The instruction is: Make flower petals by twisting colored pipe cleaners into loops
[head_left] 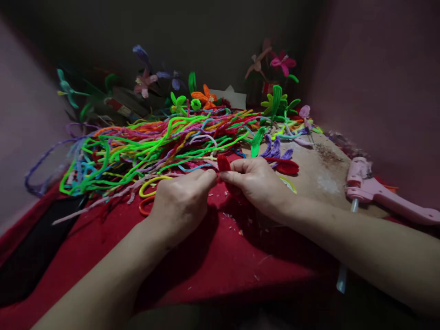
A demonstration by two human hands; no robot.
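Note:
Between my two hands is a red pipe-cleaner petal (224, 164), its looped tip standing up above my fingers. My right hand (256, 181) pinches it between thumb and forefinger. Close against it, my left hand (187, 192) is closed, its fingertips meeting the lower part of the red piece; the exact grip there is hidden. More red pipe-cleaner loops (287, 166) lie just beyond my right hand. A large heap of coloured pipe cleaners (154, 142) spreads behind my hands, and scissors with yellow and orange handles (147, 206) lie partly behind my left hand.
A pink glue gun (366, 181) with a clear glue stick rests on the right of a cardboard sheet (316, 172). At left lies a black flat object (41, 243). Finished pipe-cleaner flowers (206, 97) stand along the back. Scraps dot the red cloth (240, 266).

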